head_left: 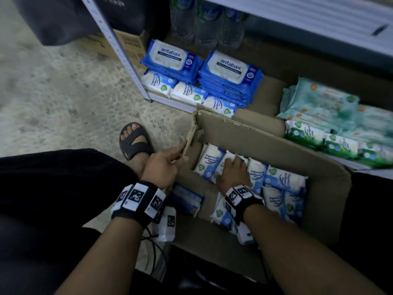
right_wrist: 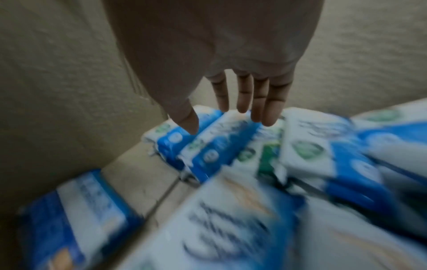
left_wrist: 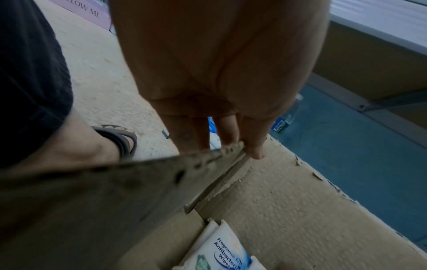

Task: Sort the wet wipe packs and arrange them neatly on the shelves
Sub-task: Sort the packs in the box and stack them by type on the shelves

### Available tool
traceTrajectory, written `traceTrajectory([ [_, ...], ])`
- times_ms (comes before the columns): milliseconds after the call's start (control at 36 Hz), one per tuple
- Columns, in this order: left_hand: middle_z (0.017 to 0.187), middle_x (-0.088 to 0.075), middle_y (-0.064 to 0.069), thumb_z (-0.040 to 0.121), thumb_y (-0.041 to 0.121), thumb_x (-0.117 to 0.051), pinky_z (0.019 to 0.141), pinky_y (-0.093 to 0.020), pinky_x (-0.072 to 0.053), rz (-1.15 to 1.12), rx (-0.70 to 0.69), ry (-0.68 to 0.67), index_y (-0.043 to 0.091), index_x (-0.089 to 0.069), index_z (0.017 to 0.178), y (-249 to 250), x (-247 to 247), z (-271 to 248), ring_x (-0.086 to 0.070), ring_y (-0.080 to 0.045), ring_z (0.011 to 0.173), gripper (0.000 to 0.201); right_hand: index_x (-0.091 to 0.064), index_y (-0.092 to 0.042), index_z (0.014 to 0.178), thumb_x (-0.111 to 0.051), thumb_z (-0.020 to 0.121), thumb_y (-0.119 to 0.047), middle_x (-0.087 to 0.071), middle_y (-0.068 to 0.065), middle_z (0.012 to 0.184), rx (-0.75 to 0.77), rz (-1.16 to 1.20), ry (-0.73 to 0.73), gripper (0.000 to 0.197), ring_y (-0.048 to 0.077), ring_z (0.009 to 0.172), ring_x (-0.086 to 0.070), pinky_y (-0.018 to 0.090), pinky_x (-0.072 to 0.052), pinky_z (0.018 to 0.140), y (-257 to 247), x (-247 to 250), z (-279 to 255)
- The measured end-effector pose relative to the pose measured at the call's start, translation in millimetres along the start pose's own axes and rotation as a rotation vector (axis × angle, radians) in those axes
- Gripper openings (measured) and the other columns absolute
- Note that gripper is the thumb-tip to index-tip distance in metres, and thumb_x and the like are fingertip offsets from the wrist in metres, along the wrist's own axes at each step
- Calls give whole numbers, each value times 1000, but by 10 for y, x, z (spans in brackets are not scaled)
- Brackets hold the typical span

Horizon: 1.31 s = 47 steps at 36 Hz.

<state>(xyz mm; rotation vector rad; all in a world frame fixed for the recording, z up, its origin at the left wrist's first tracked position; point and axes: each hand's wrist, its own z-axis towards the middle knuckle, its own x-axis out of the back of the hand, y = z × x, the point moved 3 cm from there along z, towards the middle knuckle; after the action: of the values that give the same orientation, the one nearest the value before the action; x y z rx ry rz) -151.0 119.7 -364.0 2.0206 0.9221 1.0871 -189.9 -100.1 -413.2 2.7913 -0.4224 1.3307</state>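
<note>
An open cardboard box (head_left: 244, 133) on the floor holds several white-and-blue wet wipe packs (head_left: 285, 177). My left hand (head_left: 180, 156) grips the box's torn left flap (left_wrist: 115, 191), thumb inside and fingers (left_wrist: 228, 135) outside. My right hand (head_left: 234, 165) is down inside the box, its straight fingers (right_wrist: 242, 98) touching the tops of the upright packs (right_wrist: 208, 146); it holds nothing. A darker blue pack (head_left: 187, 199) lies flat at the box's left. On the bottom shelf lie stacked blue antabax packs (head_left: 229, 69) fronted by small white-and-blue packs (head_left: 187, 92).
Pale green packs (head_left: 319, 103) and green-and-white packs (head_left: 340, 145) lie on the shelf to the right. Water bottles (head_left: 206, 24) stand at the shelf's back. The shelf post (head_left: 119, 50) rises at left, with a carton (head_left: 127, 45) behind it. My sandalled foot (head_left: 134, 139) is beside the box.
</note>
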Motion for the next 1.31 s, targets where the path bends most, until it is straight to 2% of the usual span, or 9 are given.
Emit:
traceTrajectory([
  [167, 132, -60, 16, 87, 42, -61, 109, -37, -44, 3, 21, 31, 43, -50, 139, 21, -20, -41, -51, -1, 127, 53, -27, -10, 149, -57, 95, -24, -13, 16, 154, 48, -14, -35, 63, 38, 136, -30, 45, -43, 103, 132, -230, -68],
  [333, 131, -62, 13, 94, 21, -64, 113, -36, -40, -76, 39, 42, 32, -55, 138, 82, -17, -71, -52, 1, 126, 47, -2, -15, 157, -53, 97, -19, 12, 12, 163, 158, -117, -81, 80, 33, 150, 5, 45, -13, 122, 233, -278, -15],
  [611, 130, -63, 9, 94, 18, -65, 109, -37, -44, -11, 85, 73, 27, -55, 139, 265, -28, -140, -56, -3, 122, 47, -21, -16, 155, -60, 92, -34, -7, 12, 162, 167, -36, -56, 75, 34, 146, -15, 44, -20, 118, 255, -153, -25],
  [778, 127, -65, -10, 96, 18, -55, 93, -34, -52, 364, 120, 201, 22, -54, 140, 653, 0, -216, -62, -27, 113, 44, -31, -18, 151, -61, 91, -37, -24, 9, 155, 120, 44, 13, 70, 33, 140, -25, 43, -27, 114, 371, -47, -152],
  [889, 120, -64, -20, 84, 37, -43, 84, -44, -52, 520, -59, 347, 8, -62, 128, 1036, -149, -321, -61, -41, 104, 56, -40, -18, 144, -61, 90, -32, -32, 8, 148, 48, 121, 89, 59, 31, 134, -30, 42, -30, 110, 554, 66, -265],
  [944, 127, -62, -17, 80, 37, -48, 91, -47, -48, 587, -113, 350, 6, -63, 124, 1079, -273, -306, -57, -43, 106, 56, -40, -17, 144, -59, 92, -32, -32, 8, 148, 7, 141, 97, 57, 32, 135, -29, 44, -29, 111, 668, 117, -316],
  [1028, 130, -60, -16, 80, 15, -65, 96, -47, -47, 658, -129, 269, 7, -63, 123, 1079, -480, -212, -54, -42, 112, 44, -39, -17, 144, -59, 91, -32, -30, 9, 151, -39, 156, 112, 59, 33, 137, -27, 44, -28, 111, 862, 175, -388],
  [1139, 125, -61, -14, 85, 18, -65, 92, -45, -51, 591, -80, 124, 10, -62, 124, 1092, -822, -171, -56, -38, 114, 40, -42, -19, 141, -58, 92, -37, -34, 9, 147, -108, 201, 178, 55, 34, 132, -33, 45, -31, 109, 1119, 261, -491],
  [1305, 145, -51, -2, 95, 26, -61, 106, -35, -42, 550, 102, -170, 17, -50, 141, 894, -1339, -64, -50, -24, 129, 48, -32, -20, 149, -58, 94, -32, -31, 9, 150, -189, 226, 268, 61, 32, 140, -25, 47, -24, 114, 1487, 365, -613],
])
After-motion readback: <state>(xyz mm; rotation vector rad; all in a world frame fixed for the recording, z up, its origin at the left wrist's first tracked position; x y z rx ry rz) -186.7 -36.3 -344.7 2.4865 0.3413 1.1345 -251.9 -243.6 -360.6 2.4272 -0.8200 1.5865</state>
